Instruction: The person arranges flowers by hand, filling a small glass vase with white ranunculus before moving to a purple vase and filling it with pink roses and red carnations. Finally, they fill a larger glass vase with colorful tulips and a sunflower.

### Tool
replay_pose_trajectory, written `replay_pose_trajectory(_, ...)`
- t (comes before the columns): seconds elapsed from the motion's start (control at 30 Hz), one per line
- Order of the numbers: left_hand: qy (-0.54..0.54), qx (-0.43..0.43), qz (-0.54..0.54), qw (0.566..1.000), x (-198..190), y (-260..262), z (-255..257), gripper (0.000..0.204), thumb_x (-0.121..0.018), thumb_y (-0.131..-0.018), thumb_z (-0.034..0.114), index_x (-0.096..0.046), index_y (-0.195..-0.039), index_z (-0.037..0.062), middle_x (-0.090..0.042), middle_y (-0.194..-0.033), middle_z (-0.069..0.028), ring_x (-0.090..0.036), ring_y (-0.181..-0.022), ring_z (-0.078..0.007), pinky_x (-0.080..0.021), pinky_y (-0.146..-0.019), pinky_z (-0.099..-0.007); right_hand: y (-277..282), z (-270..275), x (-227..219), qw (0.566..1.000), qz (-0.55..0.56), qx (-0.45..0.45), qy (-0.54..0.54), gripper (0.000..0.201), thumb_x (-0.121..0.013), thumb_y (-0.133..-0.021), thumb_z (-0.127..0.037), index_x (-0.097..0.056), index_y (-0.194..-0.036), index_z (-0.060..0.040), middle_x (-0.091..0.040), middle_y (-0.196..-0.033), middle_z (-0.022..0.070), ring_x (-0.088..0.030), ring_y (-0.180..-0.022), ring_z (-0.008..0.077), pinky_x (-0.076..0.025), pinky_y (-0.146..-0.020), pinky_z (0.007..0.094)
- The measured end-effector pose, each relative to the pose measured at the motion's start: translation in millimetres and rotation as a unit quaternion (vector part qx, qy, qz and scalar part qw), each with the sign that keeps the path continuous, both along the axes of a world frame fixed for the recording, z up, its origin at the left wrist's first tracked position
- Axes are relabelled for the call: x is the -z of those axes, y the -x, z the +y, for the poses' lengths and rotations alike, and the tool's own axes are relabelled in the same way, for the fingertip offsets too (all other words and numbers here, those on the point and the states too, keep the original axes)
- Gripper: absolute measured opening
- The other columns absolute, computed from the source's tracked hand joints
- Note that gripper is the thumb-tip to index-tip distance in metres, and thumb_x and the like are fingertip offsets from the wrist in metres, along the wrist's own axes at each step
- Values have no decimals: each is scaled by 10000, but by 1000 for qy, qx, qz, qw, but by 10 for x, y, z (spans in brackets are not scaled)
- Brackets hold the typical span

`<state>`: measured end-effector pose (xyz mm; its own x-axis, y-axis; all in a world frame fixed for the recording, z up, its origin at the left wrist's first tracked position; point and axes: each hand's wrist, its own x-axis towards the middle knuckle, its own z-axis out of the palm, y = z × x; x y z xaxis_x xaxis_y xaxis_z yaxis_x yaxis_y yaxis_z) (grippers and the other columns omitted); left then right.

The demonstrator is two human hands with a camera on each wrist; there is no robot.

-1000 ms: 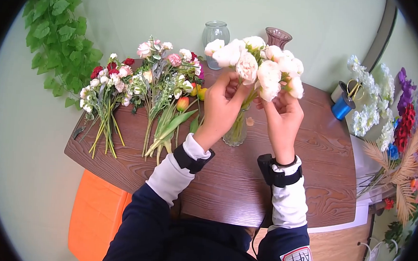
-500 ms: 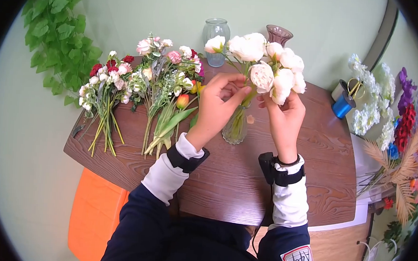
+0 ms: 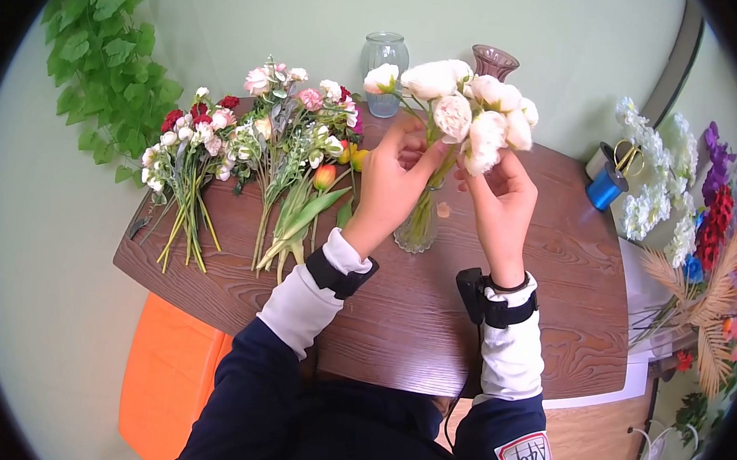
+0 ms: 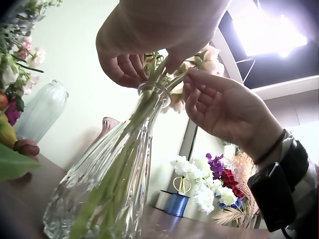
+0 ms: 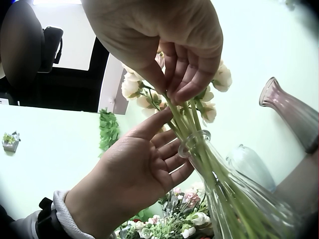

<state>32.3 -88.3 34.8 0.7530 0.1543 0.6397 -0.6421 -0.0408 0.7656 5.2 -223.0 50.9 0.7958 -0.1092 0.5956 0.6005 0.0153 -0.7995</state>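
White and blush peonies (image 3: 453, 117) stand in a clear ribbed glass vase (image 3: 419, 225), their green stems (image 4: 107, 184) running down inside it. The left hand (image 3: 388, 181) has its fingers curled about the stems just above the rim, thumb against them. From the other side the right hand (image 3: 502, 204) pinches a stem between thumb and fingertips, as the right wrist view shows at the right hand (image 5: 169, 45). In that view the left hand (image 5: 134, 174) lies behind the stems, close to the vase neck (image 5: 194, 143).
Mixed flower bunches (image 3: 189, 202) and tulips (image 3: 324, 177) lie on the table's left side. Behind stand a bluish glass vase (image 3: 384, 79) and a purple one (image 3: 494, 62). Blue ribbon (image 3: 605, 189), gold-handled scissors (image 3: 624, 155) and more flowers (image 3: 711, 226) are at right.
The left hand moved slightly away from the stems, then came back to them. The flower heads spread apart and shifted a little; the right hand stayed nearly in place.
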Motion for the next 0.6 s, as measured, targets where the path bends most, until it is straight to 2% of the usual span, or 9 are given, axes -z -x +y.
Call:
replay_pose_trajectory(0.03, -13, -28, 0, 1000, 0, -6, -9, 274, -664, -819, 144, -564, -1004, -33, -656, -706, -113, -640, -606, -150, -510, -567, -259, 4, -4, -13, 1000, 1, -6, -1, 151, -627, -785, 9, -608, -932, 38, -651, -841, 64, -608, -739, 76, -502, -643, 223)
replay_pose_trajectory(0.17, -8, -37, -14, 999, -42, 11, -46, 194, -635, -840, 139, -591, -920, -33, -656, -691, -119, -639, -587, -149, -496, -538, -267, 50, 26, -49, 1000, -16, 19, 11, 137, -628, -773, 8, -604, -904, 41, -655, -829, 67, -614, -728, 88, -499, -652, 227)
replay_pose_trajectory(0.27, -43, -66, 11, 997, -72, 6, -38, 182, -616, -854, 141, -594, -873, -39, -655, -689, -112, -634, -578, -143, -477, -522, -258, 63, 25, -47, 999, -25, 23, 40, 152, -645, -765, -20, -603, -895, 47, -657, -808, 78, -617, -710, 97, -499, -640, 238)
replay_pose_trajectory(0.37, -25, -60, 6, 998, -57, -11, -35, 210, -624, -857, 172, -598, -843, -36, -652, -680, -92, -625, -578, -128, -461, -513, -242, 39, 21, -22, 997, -14, 29, 66, 204, -668, -763, -63, -593, -914, 52, -659, -793, 90, -619, -694, 99, -496, -619, 247)
replay_pose_trajectory(0.47, 9, -21, 15, 1000, -29, -35, -18, 232, -647, -847, 199, -604, -832, -28, -643, -676, -66, -608, -586, -108, -461, -523, -233, 56, 78, -38, 1000, 7, 21, 15, 256, -686, -765, -80, -577, -947, 63, -650, -776, 82, -615, -676, 106, -496, -603, 253)
replay_pose_trajectory(0.53, 1, -5, 37, 999, -45, -35, 4, 249, -669, -833, 213, -602, -831, -27, -636, -687, -55, -594, -603, -96, -463, -528, -231, 96, 99, -71, 992, 60, 57, 92, 266, -688, -774, -70, -568, -971, 63, -639, -814, 78, -606, -691, 104, -490, -595, 241)
replay_pose_trajectory(0.57, 1, -5, 37, 999, -44, -23, 1, 249, -669, -833, 213, -602, -831, -27, -636, -687, -55, -594, -603, -96, -463, -528, -231, 85, 116, -49, 992, 59, 57, 92, 266, -688, -774, -70, -568, -971, 63, -639, -814, 78, -606, -691, 104, -490, -595, 241)
replay_pose_trajectory(0.6, 7, 6, 51, 999, -76, 20, -7, 193, -658, -831, 143, -590, -888, -27, -626, -761, -46, -578, -666, -79, -460, -588, -216, 61, 137, -6, 997, 26, 42, 56, 257, -684, -791, -86, -576, -977, 55, -628, -797, 62, -588, -684, 100, -476, -581, 232)
